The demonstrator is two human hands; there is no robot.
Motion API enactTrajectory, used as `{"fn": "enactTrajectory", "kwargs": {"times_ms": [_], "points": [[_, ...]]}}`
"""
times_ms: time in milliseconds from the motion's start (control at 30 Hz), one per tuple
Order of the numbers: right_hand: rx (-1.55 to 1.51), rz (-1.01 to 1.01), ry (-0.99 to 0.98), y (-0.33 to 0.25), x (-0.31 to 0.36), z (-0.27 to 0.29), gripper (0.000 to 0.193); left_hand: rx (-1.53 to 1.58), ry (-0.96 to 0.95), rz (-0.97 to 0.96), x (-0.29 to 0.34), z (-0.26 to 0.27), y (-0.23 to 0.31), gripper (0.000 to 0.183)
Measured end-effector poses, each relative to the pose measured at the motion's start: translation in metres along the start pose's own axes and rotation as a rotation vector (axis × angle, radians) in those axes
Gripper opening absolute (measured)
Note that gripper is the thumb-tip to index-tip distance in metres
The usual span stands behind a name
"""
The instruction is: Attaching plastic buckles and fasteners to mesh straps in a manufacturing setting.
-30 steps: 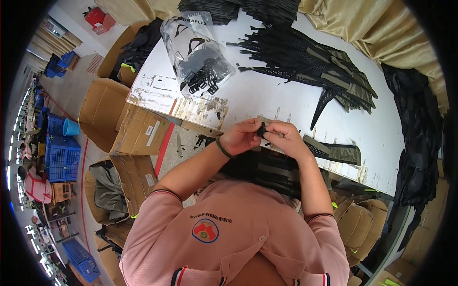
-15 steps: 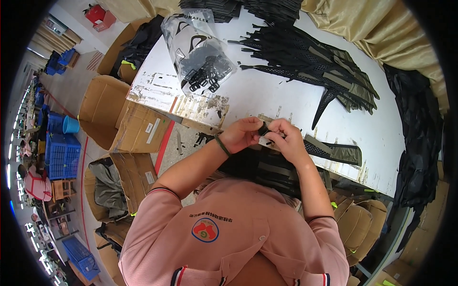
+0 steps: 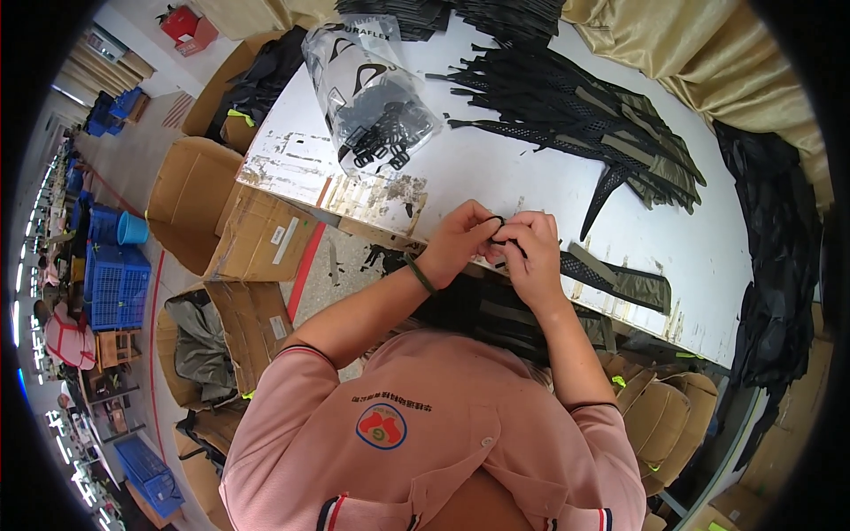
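Observation:
Close together above the near table edge, my left hand [image 3: 460,243] and my right hand [image 3: 535,255] pinch a small black strap end [image 3: 498,227]. Fingers cover most of it, so whether a buckle is on it cannot be seen. Just right of my right hand lies a black mesh and olive fabric piece [image 3: 624,281], its narrow end leading toward my fingers. Farther back is a pile of similar mesh pieces [image 3: 567,111]. A clear plastic bag [image 3: 367,66] at the back left holds black plastic buckles [image 3: 390,137], some spilling at its mouth.
The white table [image 3: 505,181] has worn, peeling edges. Open cardboard boxes [image 3: 266,234] stand left of it, another box [image 3: 668,416] at the right. Black fabric [image 3: 770,257] hangs along the right edge below a gold curtain [image 3: 708,44]. Black stacks [image 3: 513,18] lie at the far edge.
My left hand has risen slightly and turned, its fingers now closer over my right hand's. The black strap end has shifted a little up and right between them.

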State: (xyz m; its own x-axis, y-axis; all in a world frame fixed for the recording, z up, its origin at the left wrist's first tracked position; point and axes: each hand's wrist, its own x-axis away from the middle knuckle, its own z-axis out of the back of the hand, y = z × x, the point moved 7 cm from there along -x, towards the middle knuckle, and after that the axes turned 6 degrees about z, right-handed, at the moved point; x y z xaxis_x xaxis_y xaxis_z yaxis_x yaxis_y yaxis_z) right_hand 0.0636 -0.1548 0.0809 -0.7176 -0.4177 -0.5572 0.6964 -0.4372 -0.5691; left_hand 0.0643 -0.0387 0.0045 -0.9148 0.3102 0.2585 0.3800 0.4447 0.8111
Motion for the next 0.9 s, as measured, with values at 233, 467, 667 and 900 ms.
{"fn": "enactTrajectory", "kwargs": {"times_ms": [233, 467, 667, 900], "points": [[-0.762, -0.520, -0.008, 0.030, 0.004, -0.019, 0.014, -0.113, 0.114, -0.094, -0.010, 0.007, 0.015, 0.007], [-0.843, -0.694, 0.067, 0.040, 0.018, -0.030, 0.026, -0.217, 0.185, -0.240, 0.006, 0.004, 0.022, 0.009], [-0.918, -0.654, 0.153, 0.043, 0.035, -0.021, 0.028, -0.412, 0.075, -0.374, 0.015, -0.021, 0.015, 0.012], [-0.934, -0.694, 0.166, 0.039, 0.031, -0.025, 0.029, -0.635, 0.047, -0.533, 0.032, -0.020, 0.035, 0.013]]}}
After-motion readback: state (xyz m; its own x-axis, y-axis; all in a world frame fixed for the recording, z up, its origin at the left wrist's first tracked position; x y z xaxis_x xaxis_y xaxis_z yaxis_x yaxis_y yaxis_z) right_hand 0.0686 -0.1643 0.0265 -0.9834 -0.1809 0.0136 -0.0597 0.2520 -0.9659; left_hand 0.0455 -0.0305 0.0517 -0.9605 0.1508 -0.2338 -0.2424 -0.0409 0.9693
